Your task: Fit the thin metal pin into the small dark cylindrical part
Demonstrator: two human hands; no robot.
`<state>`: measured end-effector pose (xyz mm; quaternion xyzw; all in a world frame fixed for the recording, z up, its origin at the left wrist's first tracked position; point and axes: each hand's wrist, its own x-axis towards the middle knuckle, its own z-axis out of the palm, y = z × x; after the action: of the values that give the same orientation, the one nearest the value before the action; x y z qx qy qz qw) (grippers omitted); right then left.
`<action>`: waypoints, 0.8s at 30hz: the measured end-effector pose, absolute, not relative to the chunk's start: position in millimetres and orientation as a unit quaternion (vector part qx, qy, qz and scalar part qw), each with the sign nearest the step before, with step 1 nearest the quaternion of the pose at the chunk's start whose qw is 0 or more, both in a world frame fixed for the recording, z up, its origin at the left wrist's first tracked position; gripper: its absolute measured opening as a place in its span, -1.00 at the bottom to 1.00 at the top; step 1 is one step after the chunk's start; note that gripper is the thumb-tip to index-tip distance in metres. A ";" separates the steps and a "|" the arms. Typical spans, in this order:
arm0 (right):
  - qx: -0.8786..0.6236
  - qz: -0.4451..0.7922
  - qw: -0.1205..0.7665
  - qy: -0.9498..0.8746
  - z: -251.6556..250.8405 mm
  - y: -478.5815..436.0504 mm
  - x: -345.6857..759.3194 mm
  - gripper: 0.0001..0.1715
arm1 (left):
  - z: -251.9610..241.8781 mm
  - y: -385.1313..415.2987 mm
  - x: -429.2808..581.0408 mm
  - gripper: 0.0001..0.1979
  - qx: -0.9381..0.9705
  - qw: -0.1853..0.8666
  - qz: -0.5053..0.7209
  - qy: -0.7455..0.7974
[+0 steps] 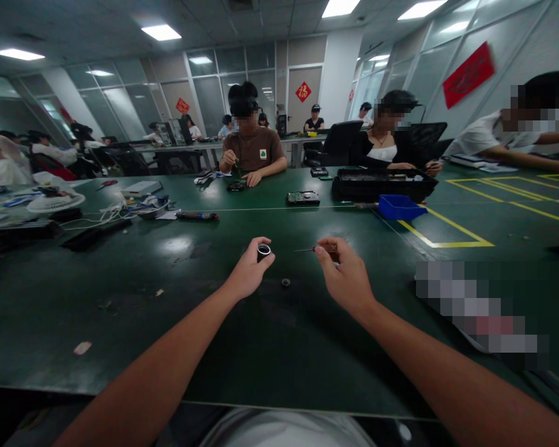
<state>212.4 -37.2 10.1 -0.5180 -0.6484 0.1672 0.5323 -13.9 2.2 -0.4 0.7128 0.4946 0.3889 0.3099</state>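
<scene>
My left hand [250,270] is closed around a small dark cylinder with a bright ring at its open end [263,250]. In my right hand [347,273] is a screwdriver [328,248], its thin shaft pointing left toward the cylinder without touching it. Part of the handle is hidden by my fingers. Between my hands, a little nearer to me, a small round metallic part [286,282] lies on the green table [270,360].
Farther back lie a pen-like tool [196,215], a hard drive [302,197], a blue bin [400,207] and a black case [384,185]. Cables and a white basket [56,200] are at left. Across the table a person in a brown shirt [256,152] handles a small device.
</scene>
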 end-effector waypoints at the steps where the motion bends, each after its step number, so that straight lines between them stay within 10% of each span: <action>1: -0.514 0.168 0.533 -0.651 9.4 -36.8 212.6 -0.74 | 3.1 -0.4 -13.8 -0.66 0.721 0.303 0.374 0.498; 16: -0.516 0.169 0.519 -0.660 10.0 -37.1 211.8 -0.75 | -1.4 -13.3 1.6 -0.64 0.899 0.093 0.082 0.421; 24: -0.510 0.175 0.519 -0.663 11.3 -37.8 212.6 -0.76 | -3.9 -7.7 -5.6 -0.75 0.869 0.161 0.163 0.439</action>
<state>212.6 -37.8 11.3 -0.5102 -0.6633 0.1753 0.5187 -5.6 -7.7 -3.9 0.8690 0.4386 0.1628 0.1611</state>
